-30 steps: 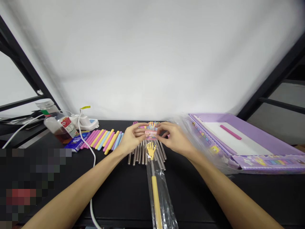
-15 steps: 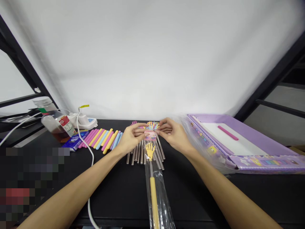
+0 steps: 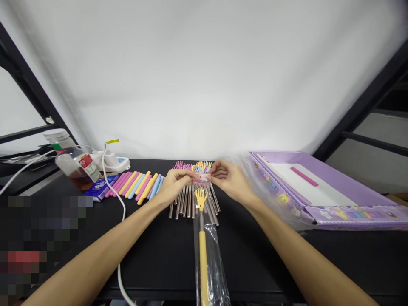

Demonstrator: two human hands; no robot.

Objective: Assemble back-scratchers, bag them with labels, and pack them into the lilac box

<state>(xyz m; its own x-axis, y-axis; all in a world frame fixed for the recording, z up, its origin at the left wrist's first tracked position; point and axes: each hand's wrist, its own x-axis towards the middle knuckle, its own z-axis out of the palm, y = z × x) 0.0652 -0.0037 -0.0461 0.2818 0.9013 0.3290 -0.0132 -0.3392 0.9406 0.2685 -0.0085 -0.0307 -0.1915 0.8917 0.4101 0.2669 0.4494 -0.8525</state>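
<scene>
A yellow back scratcher (image 3: 203, 255) with a hand-shaped head lies inside a long clear plastic bag (image 3: 216, 259). The bag's top end carries a pink printed header (image 3: 202, 178). My left hand (image 3: 176, 182) pinches the header's left edge between thumb and fingers. On the opposite edge, my right hand (image 3: 230, 179) has its fingertips closed. Behind and beneath them lies a bundle of metal scratcher rods (image 3: 183, 204) with pink, yellow and blue hand-shaped heads (image 3: 204, 166), partly covered by my hands and the bag.
Several pink, yellow and blue handles (image 3: 137, 185) lie in a row at left, beside a blue packet (image 3: 101, 188), a tilted bottle (image 3: 75, 159) and a power strip (image 3: 119, 163). A white cable (image 3: 123, 212) crosses the table. At right sits a purple box (image 3: 347, 178) with a pink handle (image 3: 304, 176) inside.
The fingers of my left hand have drawn down and closer together, uncovering more of the scratcher heads behind. The bagged back scratcher has shifted slightly up and left.
</scene>
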